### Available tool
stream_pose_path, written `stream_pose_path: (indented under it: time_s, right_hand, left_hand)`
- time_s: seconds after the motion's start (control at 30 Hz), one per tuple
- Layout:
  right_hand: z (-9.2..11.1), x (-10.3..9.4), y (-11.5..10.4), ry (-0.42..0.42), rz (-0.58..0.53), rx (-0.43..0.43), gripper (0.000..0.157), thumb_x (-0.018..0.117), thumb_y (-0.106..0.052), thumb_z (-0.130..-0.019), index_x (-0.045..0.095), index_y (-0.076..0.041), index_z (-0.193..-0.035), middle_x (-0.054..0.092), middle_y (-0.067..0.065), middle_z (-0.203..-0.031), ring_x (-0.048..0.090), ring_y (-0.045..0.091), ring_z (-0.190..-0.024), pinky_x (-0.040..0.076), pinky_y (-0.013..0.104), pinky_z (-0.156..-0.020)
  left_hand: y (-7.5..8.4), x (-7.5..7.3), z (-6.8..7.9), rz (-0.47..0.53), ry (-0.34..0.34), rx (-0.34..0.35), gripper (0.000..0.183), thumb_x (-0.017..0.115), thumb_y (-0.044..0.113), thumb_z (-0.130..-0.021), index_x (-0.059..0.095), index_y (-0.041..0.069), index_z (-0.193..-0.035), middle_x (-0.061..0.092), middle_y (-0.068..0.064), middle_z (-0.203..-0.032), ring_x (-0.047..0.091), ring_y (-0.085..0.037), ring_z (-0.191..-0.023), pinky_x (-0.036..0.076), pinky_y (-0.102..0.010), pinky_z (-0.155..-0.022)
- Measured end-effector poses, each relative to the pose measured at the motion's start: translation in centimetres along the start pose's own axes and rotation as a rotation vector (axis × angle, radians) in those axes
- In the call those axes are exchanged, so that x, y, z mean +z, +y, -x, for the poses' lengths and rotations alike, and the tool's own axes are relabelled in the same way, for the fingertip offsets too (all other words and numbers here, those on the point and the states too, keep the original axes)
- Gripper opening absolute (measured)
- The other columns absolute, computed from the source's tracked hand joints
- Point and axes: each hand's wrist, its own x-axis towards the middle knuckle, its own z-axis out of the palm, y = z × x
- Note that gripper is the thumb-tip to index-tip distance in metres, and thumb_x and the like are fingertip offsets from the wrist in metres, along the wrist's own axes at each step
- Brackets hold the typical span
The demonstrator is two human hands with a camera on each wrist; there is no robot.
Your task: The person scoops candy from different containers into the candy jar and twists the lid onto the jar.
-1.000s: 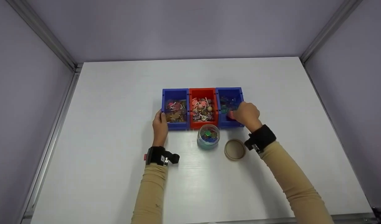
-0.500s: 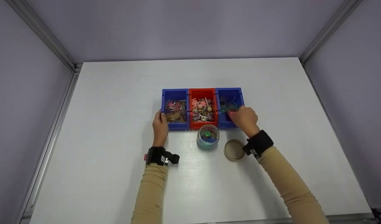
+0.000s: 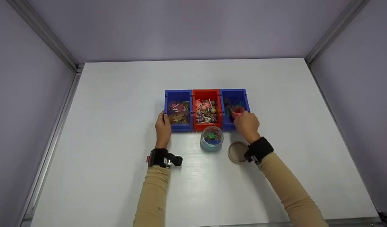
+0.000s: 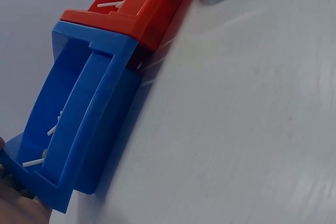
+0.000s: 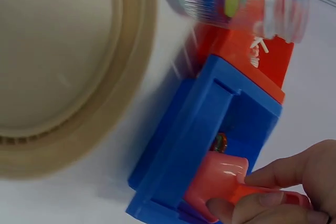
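My right hand (image 3: 247, 124) pinches the handle of a pinkish-red scoop (image 5: 218, 179) between thumb and fingers. The scoop's bowl is down inside the right blue bin (image 3: 233, 94), among small translucent green and blue pieces partly hidden by it. My left hand (image 3: 163, 129) grips the outer side wall of the left blue bin (image 4: 86, 114), thumb at its rim. That bin holds brownish and pink pieces with white sticks. Between the two stands a red bin (image 3: 206, 126) of small lollipop-like pieces. A clear jar (image 3: 211, 145) of colourful pieces stands in front of the red bin.
A round beige lid (image 3: 237, 152) lies on the white table (image 3: 117, 132), right of the jar and near my right wrist strap. Grey panels (image 3: 193, 28) enclose the table at the back and sides.
My right hand has moved toward me and slightly left, and the scoop's bowl now shows more, facing up in the right bin. My left hand stays on its bin.
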Motion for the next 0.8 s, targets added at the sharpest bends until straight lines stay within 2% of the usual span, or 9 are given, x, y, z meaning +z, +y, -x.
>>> stream_pose_path:
  time_s: [0.2,0.33,0.43,0.53,0.67,0.8]
  right_hand:
    - [0.2,0.8,0.3,0.057,-0.036,-0.013,0.032,0.052,-0.015,-0.088,0.069,0.012,-0.087,0.069,0.034,-0.089,0.068,0.047,-0.081,0.055,0.058,-0.068]
    - [0.5,1.6,0.6,0.076,-0.060,-0.035,0.029,0.054,-0.015,-0.088,0.067,0.009,-0.078,0.069,0.032,-0.084,0.068,0.045,-0.077,0.054,0.057,-0.067]
    - [0.8,2.4,0.8,0.091,-0.070,-0.053,0.028,0.055,-0.015,-0.089,0.058,0.000,-0.065,0.067,0.027,-0.075,0.065,0.039,-0.068,0.054,0.055,-0.064]
    - [0.8,3.2,0.9,0.113,-0.084,-0.072,0.031,0.055,-0.014,-0.089,0.048,-0.006,-0.060,0.063,0.022,-0.069,0.061,0.034,-0.063,0.053,0.053,-0.061]
    - [0.7,3.9,1.2,0.157,-0.098,-0.099,0.029,0.056,-0.013,-0.089,0.055,-0.001,-0.062,0.066,0.027,-0.070,0.065,0.040,-0.065,0.053,0.055,-0.061]
    - [0.5,4.4,1.6,0.191,-0.092,-0.115,0.029,0.056,-0.014,-0.090,0.063,0.008,-0.071,0.067,0.032,-0.074,0.066,0.047,-0.070,0.053,0.058,-0.062]
  left_hand:
    - [0.0,0.1,0.0,0.005,-0.008,-0.014,0.041,0.036,0.013,-0.104,0.041,-0.006,-0.141,0.048,-0.025,-0.143,0.044,-0.034,-0.137,0.038,-0.045,-0.115]
    - [0.0,0.1,0.0,0.000,-0.008,-0.014,0.041,0.035,0.013,-0.105,0.041,-0.006,-0.141,0.049,-0.025,-0.143,0.045,-0.034,-0.137,0.038,-0.046,-0.114]
    - [0.0,0.0,0.0,-0.003,-0.011,-0.011,0.041,0.035,0.013,-0.105,0.041,-0.007,-0.140,0.048,-0.026,-0.143,0.044,-0.035,-0.137,0.038,-0.045,-0.115]
    - [0.0,-0.1,-0.1,-0.006,-0.006,0.000,0.041,0.035,0.012,-0.104,0.041,-0.008,-0.140,0.049,-0.027,-0.142,0.045,-0.036,-0.137,0.038,-0.046,-0.115]
    - [0.0,-0.1,-0.2,-0.013,-0.005,0.006,0.040,0.035,0.011,-0.104,0.041,-0.008,-0.139,0.049,-0.027,-0.142,0.046,-0.036,-0.136,0.039,-0.046,-0.113]
    - [0.0,-0.2,-0.1,-0.020,-0.029,-0.018,0.042,0.034,0.014,-0.105,0.039,-0.006,-0.142,0.047,-0.024,-0.145,0.043,-0.034,-0.139,0.038,-0.045,-0.115]
